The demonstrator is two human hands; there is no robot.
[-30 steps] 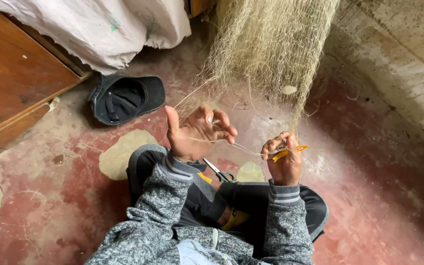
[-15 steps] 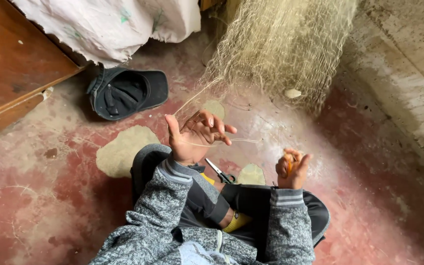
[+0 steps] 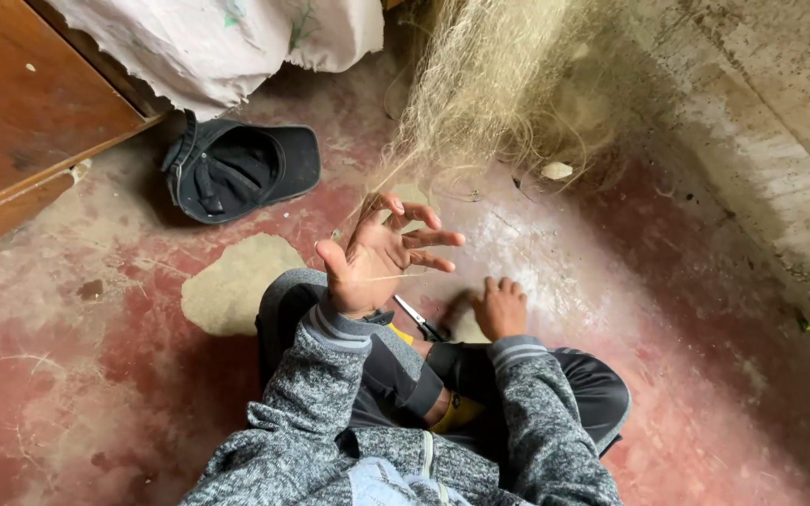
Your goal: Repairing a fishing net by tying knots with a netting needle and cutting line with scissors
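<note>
A pale straw-coloured fishing net [image 3: 499, 84] hangs down at the top middle, and its thin strands run to my left hand [image 3: 382, 258]. That hand is raised palm up with spread fingers, the index finger hooked around a strand, and one thread crosses the palm. My right hand [image 3: 502, 306] is low by the red floor with its fingers curled under; whether it holds anything is hidden. Small scissors [image 3: 421, 320] lie between the two hands, by my knee.
A dark cap [image 3: 236, 169] lies upside down on the floor at the upper left. Behind it are a wooden cabinet [image 3: 30, 112] and a white cloth [image 3: 227, 47]. A rough concrete wall [image 3: 752, 141] runs along the right. My crossed legs fill the lower middle.
My right hand, which held an orange netting needle up near the strands, has dropped to the floor beside the scissors. My left hand has stayed raised and spread its fingers wider.
</note>
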